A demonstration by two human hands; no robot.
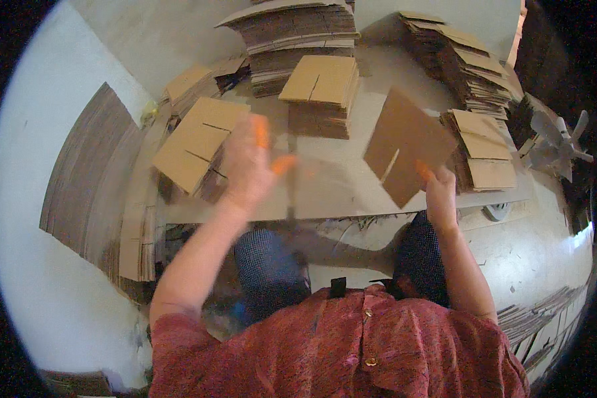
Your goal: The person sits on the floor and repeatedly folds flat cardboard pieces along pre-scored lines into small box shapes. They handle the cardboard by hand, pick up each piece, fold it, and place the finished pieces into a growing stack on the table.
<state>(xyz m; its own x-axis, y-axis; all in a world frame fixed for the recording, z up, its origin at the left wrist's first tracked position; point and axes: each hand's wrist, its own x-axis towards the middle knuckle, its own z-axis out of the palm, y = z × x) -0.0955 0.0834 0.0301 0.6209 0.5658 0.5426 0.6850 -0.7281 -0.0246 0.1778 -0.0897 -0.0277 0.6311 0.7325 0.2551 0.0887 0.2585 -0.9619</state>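
In my right hand [440, 192] is a brown cardboard piece [401, 142] with one short slot, tilted above the table and gripped by its lower right edge between thumb and fingers. My left hand [247, 162] is somewhat blurred, its thumb and fingers apart with nothing seen between them. It is beside the right edge of a stack of slotted cardboard sheets [196, 142]; whether it touches them I cannot tell. Orange covers show on fingertips of both hands.
Further back stand a smaller slotted cardboard stack [318, 79] and a tall cardboard pile [302, 30]. More stacked pieces [481, 142] lie at the right, near a grey fan [560, 142]. Flat cardboard [89, 176] leans along the left wall. The table's front edge [351, 217] runs above my knees.
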